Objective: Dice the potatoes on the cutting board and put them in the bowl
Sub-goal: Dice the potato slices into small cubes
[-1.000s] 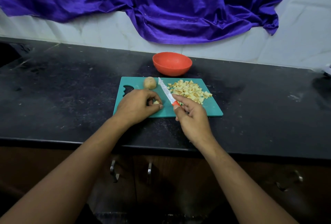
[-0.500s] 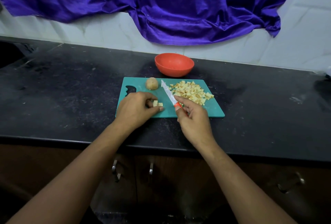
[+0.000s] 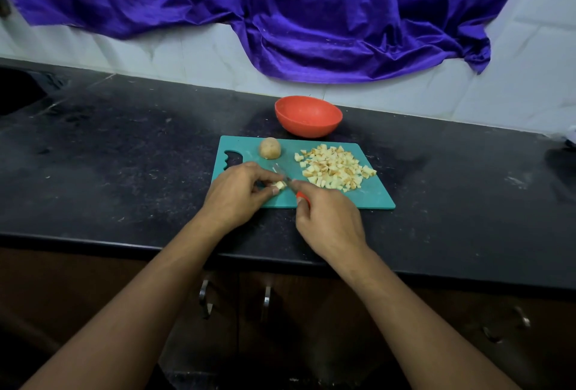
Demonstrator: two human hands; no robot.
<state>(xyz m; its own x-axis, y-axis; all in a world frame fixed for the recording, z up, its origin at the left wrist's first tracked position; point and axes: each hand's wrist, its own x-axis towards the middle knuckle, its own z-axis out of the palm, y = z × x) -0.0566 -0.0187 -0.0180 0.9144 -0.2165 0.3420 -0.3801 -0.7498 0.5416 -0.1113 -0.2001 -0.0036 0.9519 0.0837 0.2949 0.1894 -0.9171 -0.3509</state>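
Near the front of the teal cutting board [image 3: 374, 196], left hand [image 3: 237, 193] pinches a small potato piece [image 3: 279, 185], right hand [image 3: 330, 221] grips the knife [image 3: 302, 196] beside it; keep the pinch back and cut slowly

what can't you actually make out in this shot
Head view only:
- knife: blade motion-blurred, handle mostly hidden inside the right hand.
- potato piece: largely covered by fingers of the left hand, so its size is unclear.
- bowl: near wall hides its bottom; contents unknown.
- white object at the right edge: cut off by the frame.
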